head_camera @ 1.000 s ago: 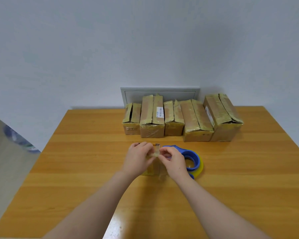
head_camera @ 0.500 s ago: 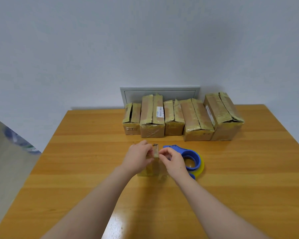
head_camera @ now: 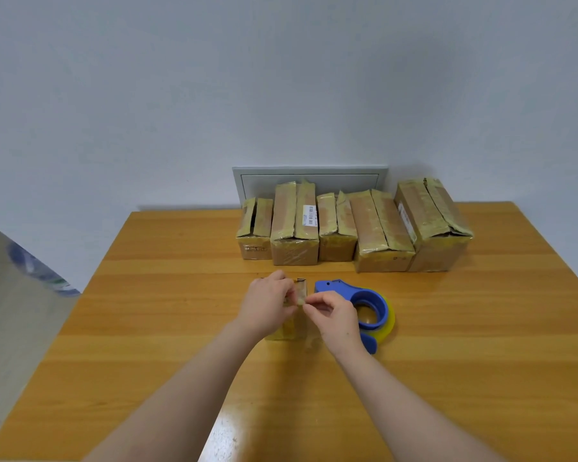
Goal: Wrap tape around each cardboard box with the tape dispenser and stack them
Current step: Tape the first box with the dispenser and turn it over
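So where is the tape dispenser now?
In the head view the tape dispenser lies on the table just right of the right hand, in front of the row of boxes.

Soft, even light fills the scene, fairly bright, with no hard-edged shadow anywhere. The wall [head_camera: 281,78] reads a flat grey-white and dims slightly toward the upper corners. On the desk [head_camera: 464,361] a pale streak of glare sits at the near edge, just left of centre, which suggests light from above. The row of boxes [head_camera: 381,228] throws only a thin, diffuse shadow on its near side, and the tape on them has a dull sheen. Wide-angle distortion splays the desk's left and right edges outward. At far left, a blue-and-green object [head_camera: 44,275] is smeared and unreadable. Detail at the centre is fairly crisp.
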